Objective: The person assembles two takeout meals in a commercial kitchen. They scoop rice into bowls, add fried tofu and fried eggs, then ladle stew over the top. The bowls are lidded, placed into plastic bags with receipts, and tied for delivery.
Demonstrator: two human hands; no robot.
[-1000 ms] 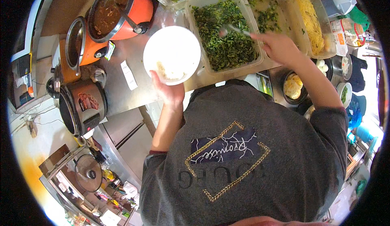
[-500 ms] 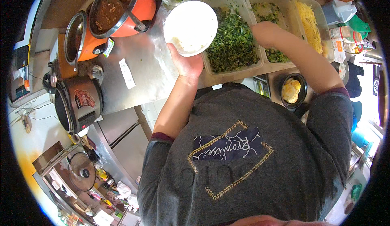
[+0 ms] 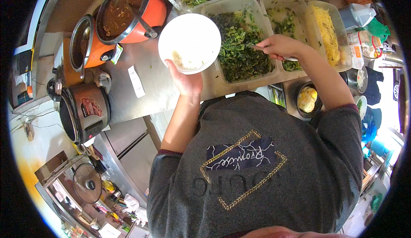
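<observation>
My left hand holds a white bowl, tilted toward me, by its near edge; a little pale food, like rice grains, clings inside. To its right, my right hand is closed round a slim metal utensil. The utensil points left over a clear tub of chopped dark greens; whether its tip touches the greens I cannot tell. Beyond my right wrist are a tub of fewer greens and a tub of yellow shreds.
Two orange pots of brown sauce, the larger with a ladle, stand at the left on the metal counter. A rice cooker sits nearer. A dark bowl with fried eggs lies below my right forearm.
My left hand has moved the bowl left and slightly down, showing more of its inside. My right hand has turned and risen a little; the utensil now shows in it.
</observation>
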